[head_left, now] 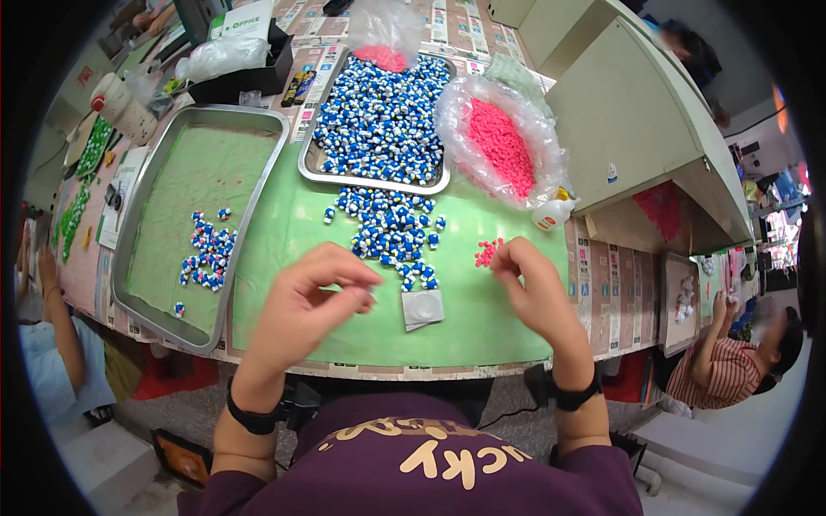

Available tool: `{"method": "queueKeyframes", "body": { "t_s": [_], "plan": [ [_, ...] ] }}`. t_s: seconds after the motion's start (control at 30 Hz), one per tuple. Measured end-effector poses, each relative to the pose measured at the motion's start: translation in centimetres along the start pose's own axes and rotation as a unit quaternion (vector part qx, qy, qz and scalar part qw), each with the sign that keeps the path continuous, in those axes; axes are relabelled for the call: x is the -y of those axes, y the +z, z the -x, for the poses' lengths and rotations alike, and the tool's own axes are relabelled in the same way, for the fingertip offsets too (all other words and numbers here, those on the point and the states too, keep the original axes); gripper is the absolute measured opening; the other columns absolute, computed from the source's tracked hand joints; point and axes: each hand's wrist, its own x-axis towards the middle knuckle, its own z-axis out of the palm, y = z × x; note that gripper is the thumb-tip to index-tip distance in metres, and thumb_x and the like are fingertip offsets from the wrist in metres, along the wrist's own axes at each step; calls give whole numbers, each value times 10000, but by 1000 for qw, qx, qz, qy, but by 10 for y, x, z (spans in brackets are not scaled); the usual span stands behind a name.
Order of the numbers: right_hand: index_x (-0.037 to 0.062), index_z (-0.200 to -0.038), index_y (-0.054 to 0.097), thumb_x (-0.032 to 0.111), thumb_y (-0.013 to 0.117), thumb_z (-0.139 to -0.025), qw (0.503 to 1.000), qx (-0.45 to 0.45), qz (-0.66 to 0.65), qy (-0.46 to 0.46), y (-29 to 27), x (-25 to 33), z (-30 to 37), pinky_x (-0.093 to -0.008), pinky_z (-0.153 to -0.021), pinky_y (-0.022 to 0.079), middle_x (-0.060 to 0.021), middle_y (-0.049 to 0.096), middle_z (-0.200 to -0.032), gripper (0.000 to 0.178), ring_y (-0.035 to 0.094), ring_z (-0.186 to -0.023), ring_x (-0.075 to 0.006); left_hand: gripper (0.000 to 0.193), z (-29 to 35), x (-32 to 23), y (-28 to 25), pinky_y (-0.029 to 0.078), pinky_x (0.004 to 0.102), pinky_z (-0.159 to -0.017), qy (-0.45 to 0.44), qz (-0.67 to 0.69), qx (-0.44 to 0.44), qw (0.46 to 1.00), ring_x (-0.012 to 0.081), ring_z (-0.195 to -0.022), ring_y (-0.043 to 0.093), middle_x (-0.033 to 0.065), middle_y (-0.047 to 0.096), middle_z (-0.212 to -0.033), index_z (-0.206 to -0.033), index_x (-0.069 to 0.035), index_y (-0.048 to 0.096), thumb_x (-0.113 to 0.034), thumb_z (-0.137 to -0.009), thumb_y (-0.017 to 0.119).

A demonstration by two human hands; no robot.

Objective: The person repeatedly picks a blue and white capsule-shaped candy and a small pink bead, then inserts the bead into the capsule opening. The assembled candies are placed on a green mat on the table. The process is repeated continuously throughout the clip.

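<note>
My left hand (pixel 320 294) hovers over the green mat, thumb and fingers loosely curved with a gap between them and no piece visible there. My right hand (pixel 535 288) is bent down beside a small pile of pink pieces (pixel 488 252). Its thumb and fingers are drawn together, and whatever lies between them is hidden. Between the hands, a small pale grey square block (pixel 422 307) with a round mark lies on the mat. Loose blue-and-white figurine pieces (pixel 391 236) spread from just beyond the block up to a metal tray (pixel 376 179) heaped with more of them.
Left stands a larger metal tray (pixel 277 129) holding a cluster of blue-white-pink pieces (pixel 208 251). An open plastic bag of pink pieces (pixel 501 148) and a small white bottle (pixel 552 211) are at right, beside a grey cabinet (pixel 641 116). Other people sit on both sides.
</note>
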Motion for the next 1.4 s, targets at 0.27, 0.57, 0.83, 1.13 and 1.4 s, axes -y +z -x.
{"method": "queueKeyframes", "body": {
  "t_s": [0.27, 0.57, 0.83, 1.13, 1.4],
  "plan": [
    [86, -893, 583, -102, 653, -770, 975, 61, -129, -173, 23, 85, -1, -356, -818, 430, -60, 615, -938, 235, 575, -903, -256, 150, -1, 11, 35, 575, 272, -755, -91, 210, 107, 968, 149, -865, 670, 68, 596, -1028, -1054, 42, 670, -74, -967, 634],
    [43, -890, 596, -104, 700, -777, 972, 56, -127, -187, 28, 84, 1, -338, -684, 517, -88, 650, -939, 213, 644, -841, -258, 139, 4, 13, 26, 584, 268, -704, -83, 179, 103, 975, 129, -808, 658, 63, 598, -991, -1018, 32, 676, -91, -971, 633],
    [23, -886, 580, -106, 693, -761, 970, 44, -78, -224, 22, 81, 6, -341, -677, 527, -125, 640, -953, 212, 644, -839, -266, 135, 2, 17, 34, 576, 260, -683, -92, 191, 117, 970, 120, -804, 647, 60, 596, -985, -994, 26, 681, -97, -975, 628],
    [17, -844, 488, -149, 617, -813, 988, 64, -53, -126, 12, 62, -6, -314, -709, 491, -105, 607, -877, 213, 602, -760, -238, 117, 1, 10, 22, 550, 253, -692, -76, 83, 14, 994, 119, -773, 621, 67, 622, -970, -1015, 34, 699, -28, -939, 635],
    [13, -856, 483, -133, 586, -775, 983, 158, 32, -91, 22, 52, -10, -356, -746, 489, -103, 592, -858, 196, 595, -794, -278, 234, 11, 16, -1, 554, 281, -844, -56, 100, -30, 993, 159, -935, 677, 108, 670, -1121, -1152, 38, 665, 4, -922, 637]
  ]
}}
